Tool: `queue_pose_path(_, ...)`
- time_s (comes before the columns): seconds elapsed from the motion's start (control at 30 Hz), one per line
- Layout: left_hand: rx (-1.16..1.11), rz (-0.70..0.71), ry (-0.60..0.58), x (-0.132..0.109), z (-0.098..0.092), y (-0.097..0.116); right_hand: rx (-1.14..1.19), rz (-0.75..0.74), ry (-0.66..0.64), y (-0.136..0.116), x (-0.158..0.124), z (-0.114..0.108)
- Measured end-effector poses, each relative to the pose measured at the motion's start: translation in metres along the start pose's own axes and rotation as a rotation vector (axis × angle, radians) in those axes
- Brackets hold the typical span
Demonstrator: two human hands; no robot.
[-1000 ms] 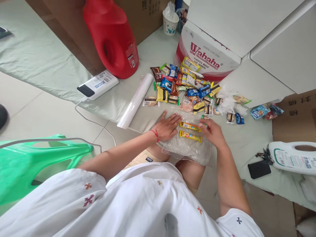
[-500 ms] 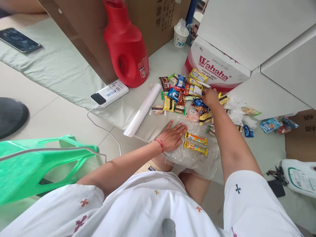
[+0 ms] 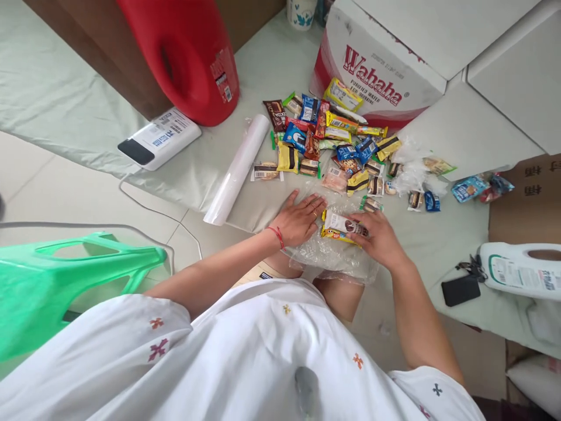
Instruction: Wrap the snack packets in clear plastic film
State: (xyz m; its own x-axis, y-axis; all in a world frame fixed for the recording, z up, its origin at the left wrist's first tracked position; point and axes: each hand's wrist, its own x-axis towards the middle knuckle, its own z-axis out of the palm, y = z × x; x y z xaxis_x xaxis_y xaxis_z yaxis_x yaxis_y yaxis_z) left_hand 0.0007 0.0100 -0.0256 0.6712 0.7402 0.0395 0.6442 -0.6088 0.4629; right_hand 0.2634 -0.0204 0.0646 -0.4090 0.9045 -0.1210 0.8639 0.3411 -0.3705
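My right hand (image 3: 377,238) grips one end of a white and brown wrapped snack (image 3: 340,222), held over the yellow snack sticks (image 3: 336,234) on a clear plastic sheet (image 3: 331,257). The sticks are partly hidden beneath it. Flat on the sheet's left edge lies my left hand (image 3: 298,221), fingers spread, holding nothing. A pile of small wrapped snacks, among them a yellow packet (image 3: 288,158) and a cocoa packet (image 3: 275,114), is spread beyond both hands. To the left of the pile rests a white roll (image 3: 239,169).
A red jug (image 3: 188,64) and a white power bank (image 3: 160,139) with a cable stand at the left. The Wahaha box (image 3: 372,76) is behind the snacks. At right are a white bottle (image 3: 521,272) and a black case (image 3: 460,290). A green stool (image 3: 39,269) is at lower left.
My right hand has come back from the pile to the plastic sheet with the white and brown snack. My left hand stays flat. The camera view has shifted.
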Motion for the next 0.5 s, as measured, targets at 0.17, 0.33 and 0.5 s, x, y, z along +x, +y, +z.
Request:
queue_pose_path(0.17, -0.007, -0.020, -0.021, -0.001, -0.004, -0.003, -0.030, 0.004, -0.009, -0.003, 0.001, 0.021)
queue_pose_path(0.33, -0.072, -0.089, 0.155, 0.003, -0.014, -0.005, 0.001, 0.104, 0.231, 0.023, 0.015, 0.005)
queue_pose_path(0.5, -0.077, -0.346, 0.339, 0.034, -0.024, 0.001, -0.113, 0.255, 0.144, 0.042, 0.044, 0.002)
